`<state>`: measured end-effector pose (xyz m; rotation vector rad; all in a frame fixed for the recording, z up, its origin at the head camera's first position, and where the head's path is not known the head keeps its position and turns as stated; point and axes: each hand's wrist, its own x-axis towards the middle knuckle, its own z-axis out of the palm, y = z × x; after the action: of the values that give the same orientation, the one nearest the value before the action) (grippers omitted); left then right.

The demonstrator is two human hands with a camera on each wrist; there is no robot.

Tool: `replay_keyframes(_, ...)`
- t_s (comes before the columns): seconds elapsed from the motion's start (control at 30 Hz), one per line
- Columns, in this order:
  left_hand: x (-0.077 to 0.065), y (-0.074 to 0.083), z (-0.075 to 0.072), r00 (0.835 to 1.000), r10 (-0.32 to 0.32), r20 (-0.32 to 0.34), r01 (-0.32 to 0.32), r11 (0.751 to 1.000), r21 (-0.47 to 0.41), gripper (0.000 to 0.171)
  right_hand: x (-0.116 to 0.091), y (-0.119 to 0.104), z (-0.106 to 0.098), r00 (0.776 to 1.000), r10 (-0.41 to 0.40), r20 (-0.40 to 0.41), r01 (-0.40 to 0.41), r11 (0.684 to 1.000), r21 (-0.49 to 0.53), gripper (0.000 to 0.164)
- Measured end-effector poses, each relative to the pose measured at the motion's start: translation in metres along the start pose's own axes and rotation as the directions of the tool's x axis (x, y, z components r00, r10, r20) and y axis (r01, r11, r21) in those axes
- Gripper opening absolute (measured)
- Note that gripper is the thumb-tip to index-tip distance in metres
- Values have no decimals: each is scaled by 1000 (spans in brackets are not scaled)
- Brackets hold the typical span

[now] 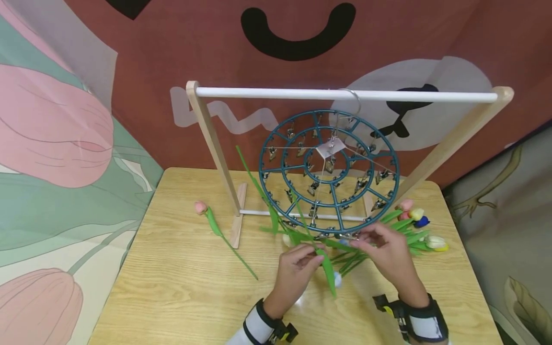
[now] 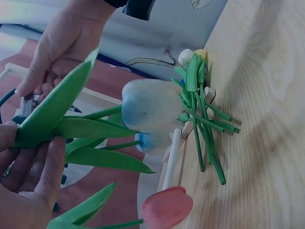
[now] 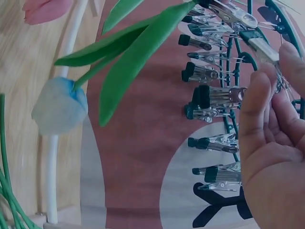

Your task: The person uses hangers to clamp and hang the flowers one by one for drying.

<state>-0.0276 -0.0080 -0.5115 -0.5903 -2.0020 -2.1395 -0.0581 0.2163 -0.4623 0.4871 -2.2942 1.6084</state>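
Observation:
My left hand (image 1: pixel 297 266) pinches an artificial tulip by its green leaves (image 1: pixel 328 273) and stem. Its white and pale-blue head (image 2: pixel 147 102) hangs downward in the left wrist view. With thumb and fingers, my right hand (image 1: pixel 388 256) pinches a metal clip (image 3: pixel 261 47) on the near rim of a round teal clip hanger (image 1: pixel 260 167). The tulip's upper end is close to that clip; whether the jaws hold it I cannot tell. Several other clips (image 3: pixel 214 98) dangle from the rings. A second blue-tinted tulip (image 2: pixel 152 142) shows behind the first.
The hanger hooks over the white bar (image 1: pixel 280 93) of a wooden-legged stand. A pink tulip (image 1: pixel 200 207) lies left on the wooden table (image 1: pixel 172 287). Several tulips (image 1: pixel 435 242) lie in a bunch at right. Green leaves (image 1: pixel 254 177) rise by the hanger's left rim.

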Motion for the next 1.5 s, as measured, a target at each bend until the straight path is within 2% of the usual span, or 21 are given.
replay_keyframes(0.23, 4, -1, 4, 999, 49, 25, -50, 998, 44, 21, -1, 0, 5, 997, -57, 56, 53, 996, 72, 34)
replay_keyframes(0.43, 7, 0, 4, 1000, 9, 24, -11, 996, 94, 18, 0, -1, 10, 993, -90, 81, 76, 985, 157, 33)
replay_keyframes(0.5, 7, 0, 5, 1000, -4, 21, 2, 995, 104, 16, 0, -2, 12, 993, -90, 79, 77, 984, 159, 31)
replay_keyframes(0.63, 8, -2, 5, 1000, 19, 18, -22, 985, 169, 15, 2, -4, 15, 994, -71, 87, 59, 990, 131, 25)
replay_keyframes(0.83, 11, -3, 4, 998, 63, 13, -64, 962, 267, 13, 4, -6, 18, 994, -67, 87, 59, 994, 90, 31)
replay_keyframes(1.0, 13, -3, 4, 994, 102, 29, -106, 963, 248, 12, 4, -4, 22, 994, -99, 46, 96, 994, 56, 33)
replay_keyframes(1.13, 14, -4, 5, 991, 125, 46, -133, 964, 232, 12, 4, -4, 24, 995, -96, 35, 95, 994, 54, 33)
replay_keyframes(1.37, 14, -5, 6, 998, 44, 35, -49, 983, 177, 16, 3, -3, 24, 994, -98, 42, 94, 992, 80, 34)
replay_keyframes(1.5, 13, -5, 6, 999, 32, 34, -37, 986, 160, 16, 4, -3, 23, 994, -90, 58, 86, 994, 62, 35)
